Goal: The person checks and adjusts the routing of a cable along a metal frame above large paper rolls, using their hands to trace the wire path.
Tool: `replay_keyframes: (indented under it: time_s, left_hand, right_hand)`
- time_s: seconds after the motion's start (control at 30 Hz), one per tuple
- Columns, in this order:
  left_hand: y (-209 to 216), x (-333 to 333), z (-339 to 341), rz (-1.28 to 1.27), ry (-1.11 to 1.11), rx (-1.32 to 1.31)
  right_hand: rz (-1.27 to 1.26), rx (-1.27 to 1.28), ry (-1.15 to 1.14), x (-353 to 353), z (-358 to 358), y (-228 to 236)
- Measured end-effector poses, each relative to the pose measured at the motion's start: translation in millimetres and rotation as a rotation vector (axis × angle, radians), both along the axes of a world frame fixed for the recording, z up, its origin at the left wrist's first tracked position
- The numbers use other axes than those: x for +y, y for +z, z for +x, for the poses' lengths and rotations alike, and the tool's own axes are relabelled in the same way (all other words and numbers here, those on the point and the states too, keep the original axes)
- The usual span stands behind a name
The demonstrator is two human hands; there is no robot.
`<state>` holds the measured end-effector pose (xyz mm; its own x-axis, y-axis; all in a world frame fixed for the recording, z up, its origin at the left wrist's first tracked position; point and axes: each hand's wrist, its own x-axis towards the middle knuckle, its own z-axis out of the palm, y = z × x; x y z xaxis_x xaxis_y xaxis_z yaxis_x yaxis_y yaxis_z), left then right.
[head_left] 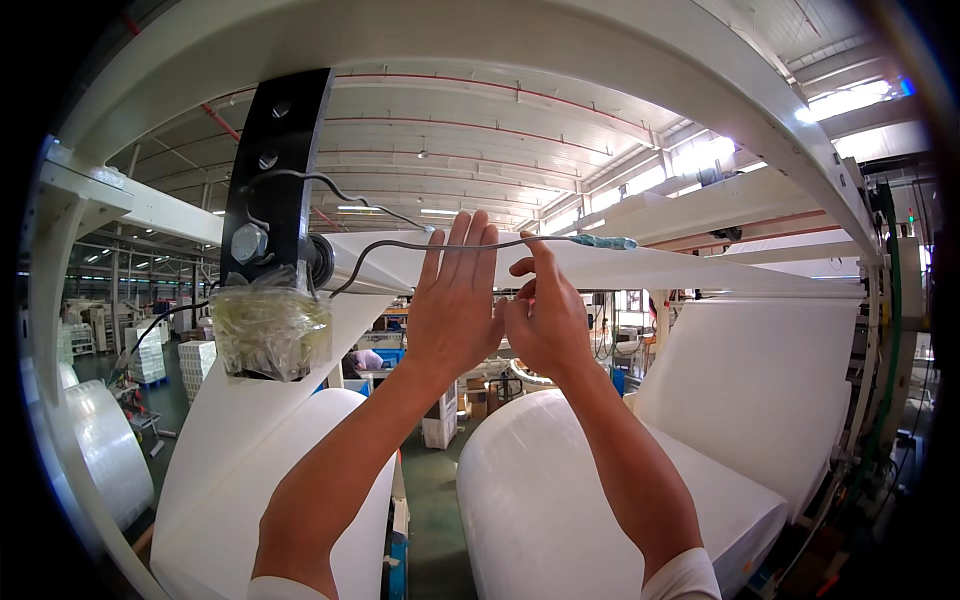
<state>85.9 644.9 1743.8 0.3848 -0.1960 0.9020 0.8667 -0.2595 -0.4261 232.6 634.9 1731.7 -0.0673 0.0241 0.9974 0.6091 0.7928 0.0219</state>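
Both my arms reach up toward the white sheet (640, 268) stretched across the machine. My left hand (455, 300) lies flat against or just before it, fingers straight and close together, palm away from me. Beside it, my right hand (548, 322) has its fingers bent and apart, the index finger pointing up; I see nothing held in it. The hands meet near the thumbs. A thin black cable (385, 243) crosses in front of my left fingers and passes my right index fingertip; whether it touches them I cannot tell. Its far end has a blue-green wrapping (605, 242).
A black bracket (275, 150) with a large bolt (250, 243) hangs at the left, clear tape bundled (270, 330) round its lower end. Large white rolls (560, 490) stand below on both sides. A pale beam (500, 35) arches overhead.
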Motion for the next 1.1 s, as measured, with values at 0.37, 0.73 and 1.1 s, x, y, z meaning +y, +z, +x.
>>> replay_keyframes:
  time_s: [0.37,0.73,1.1]
  left_hand:
    - [-0.2,0.6,3.0,-0.032,-0.002,-0.016]
    - [-2.4,1.8,-2.7,-0.109,-0.017,0.005]
    - [-17.0,10.1,-3.8,-0.188,-0.557,-0.118]
  right_hand:
    - [-0.093,-0.008,-0.03,0.2,-1.4,5.6]
    - [-0.139,0.018,-0.039,1.9,-2.9,7.6]
    - [-0.039,0.042,0.054,1.0,-2.9,1.2]
